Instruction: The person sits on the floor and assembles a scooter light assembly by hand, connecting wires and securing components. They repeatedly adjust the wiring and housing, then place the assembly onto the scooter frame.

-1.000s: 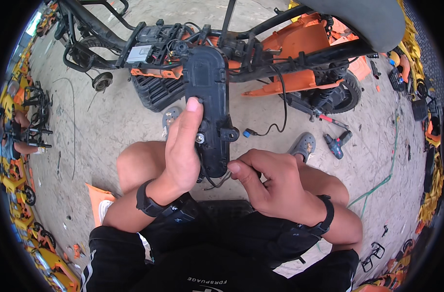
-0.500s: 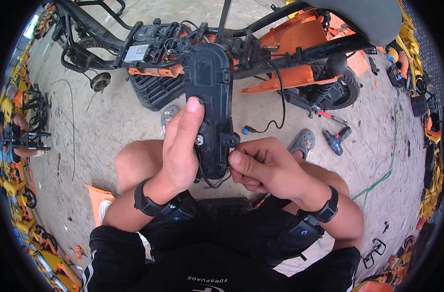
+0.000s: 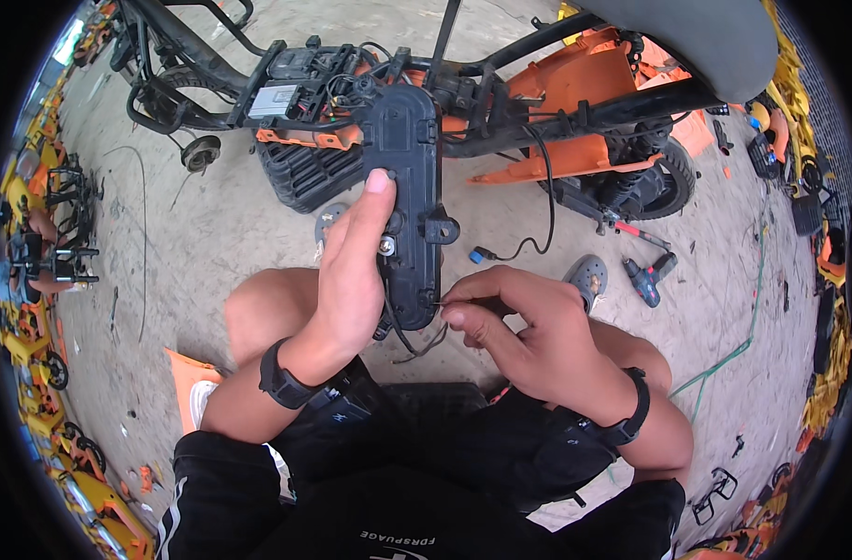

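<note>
A long black plastic housing (image 3: 412,159) with rounded ends, a small side lug and a cable stands lengthwise in front of me. My left hand (image 3: 351,271) grips its left side, the thumb lying along its face. A shiny metal fastener (image 3: 387,245) shows beside that hand. My right hand (image 3: 528,331) is closed in a pinch at the housing's lower right corner, on a thin piece too small to make out. The thin dark cable (image 3: 426,347) loops below the housing, close to the right fingertips.
Beyond the housing stands a stripped black vehicle frame (image 3: 500,70) with orange panels (image 3: 575,89). A loose cable with a blue plug (image 3: 482,254) hangs from it. A cordless drill (image 3: 645,280) and a red-handled tool (image 3: 640,233) lie on the floor at right. Another person (image 3: 43,261) is at far left.
The housing has turned slightly, and its side lug shows more plainly. My right fingers have shifted and straightened into a fingertip pinch at its lower corner. The cable loop below shows more.
</note>
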Demonstrator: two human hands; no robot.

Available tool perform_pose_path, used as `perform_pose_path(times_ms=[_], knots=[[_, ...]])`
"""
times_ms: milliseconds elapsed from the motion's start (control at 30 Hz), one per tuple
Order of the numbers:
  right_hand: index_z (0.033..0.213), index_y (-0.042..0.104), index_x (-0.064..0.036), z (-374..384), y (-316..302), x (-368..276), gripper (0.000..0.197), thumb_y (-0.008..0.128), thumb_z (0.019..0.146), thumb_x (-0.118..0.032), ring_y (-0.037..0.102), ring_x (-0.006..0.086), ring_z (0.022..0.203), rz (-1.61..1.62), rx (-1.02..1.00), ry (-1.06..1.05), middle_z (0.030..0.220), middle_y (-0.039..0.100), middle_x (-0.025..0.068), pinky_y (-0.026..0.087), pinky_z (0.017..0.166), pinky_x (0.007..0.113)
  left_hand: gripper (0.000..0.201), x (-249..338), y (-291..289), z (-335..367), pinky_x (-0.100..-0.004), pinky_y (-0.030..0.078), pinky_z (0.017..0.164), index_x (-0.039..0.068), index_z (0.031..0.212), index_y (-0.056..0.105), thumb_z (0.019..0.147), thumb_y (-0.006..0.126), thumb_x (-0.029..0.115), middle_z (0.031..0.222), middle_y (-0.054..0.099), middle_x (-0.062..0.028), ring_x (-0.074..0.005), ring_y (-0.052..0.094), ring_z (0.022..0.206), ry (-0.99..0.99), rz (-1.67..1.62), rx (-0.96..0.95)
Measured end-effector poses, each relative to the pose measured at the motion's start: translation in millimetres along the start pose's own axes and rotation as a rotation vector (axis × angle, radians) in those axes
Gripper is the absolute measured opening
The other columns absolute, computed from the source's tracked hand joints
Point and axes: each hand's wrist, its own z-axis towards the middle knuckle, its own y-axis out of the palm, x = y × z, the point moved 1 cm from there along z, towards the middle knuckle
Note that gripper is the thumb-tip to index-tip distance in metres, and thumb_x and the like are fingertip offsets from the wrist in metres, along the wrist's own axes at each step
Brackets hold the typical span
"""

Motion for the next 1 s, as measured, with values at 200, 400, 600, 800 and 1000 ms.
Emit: perform_pose_path(times_ms=[200, 400, 600, 800, 1000], knots=[[0.097, 0.07, 0.0002, 0, -2, 1, 0.011, 0.073, 0.086, -0.001, 0.072, 0.0218, 0.07, -0.192, 0.073, -0.23, 0.086, 0.072, 0.0129, 0.055, 0.06, 0.029, 0.06, -7, -4, 2, -0.0235, 0.046, 0.05, 0.002, 0.098, 0.065, 0.104, 0.039, 0.055, 0.073, 0.065, -0.0057, -0.0095, 0.058, 0.056, -0.058, -0.158, -0.058], [0.094, 0.07, 0.0003, 2, -1, 1, 0.014, 0.075, 0.081, 0.001, 0.071, 0.0261, 0.071, -0.348, 0.147, -0.36, 0.084, 0.072, 0.0123, 0.055, 0.059, 0.031, 0.063, -3, 1, 2, -0.0279, 0.044, 0.039, 0.003, 0.087, 0.056, 0.101, 0.036, 0.061, 0.067, 0.055, -0.0087, -0.0158, 0.053, 0.053, -0.094, -0.086, -0.03], [0.092, 0.069, -0.0012, 0, -2, 1, 0.017, 0.077, 0.077, 0.003, 0.07, 0.0256, 0.071, -0.48, 0.151, -0.426, 0.083, 0.071, 0.0116, 0.054, 0.058, 0.032, 0.064, -5, 2, 4, -0.0277, 0.044, 0.036, 0.002, 0.088, 0.057, 0.101, 0.035, 0.061, 0.064, 0.056, -0.0102, -0.0147, 0.052, 0.047, -0.093, -0.074, 0.0], [0.092, 0.069, -0.0002, 1, 0, 0, 0.018, 0.077, 0.077, 0.003, 0.07, 0.0252, 0.07, -0.421, 0.108, -0.394, 0.083, 0.07, 0.0119, 0.055, 0.058, 0.031, 0.062, 2, 5, -1, -0.027, 0.044, 0.04, 0.002, 0.09, 0.058, 0.103, 0.034, 0.057, 0.063, 0.058, -0.0102, -0.013, 0.052, 0.047, -0.013, 0.037, 0.009], [0.098, 0.066, 0.0062, -3, 1, 2, 0.009, 0.068, 0.09, 0.003, 0.069, 0.0145, 0.074, 0.138, -0.003, 0.07, 0.083, 0.07, 0.0107, 0.057, 0.065, 0.027, 0.06, 3, 6, -3, -0.026, 0.04, 0.044, 0.002, 0.09, 0.058, 0.103, 0.035, 0.056, 0.064, 0.058, -0.0091, -0.0131, 0.052, 0.049, -0.012, 0.036, 0.008]])
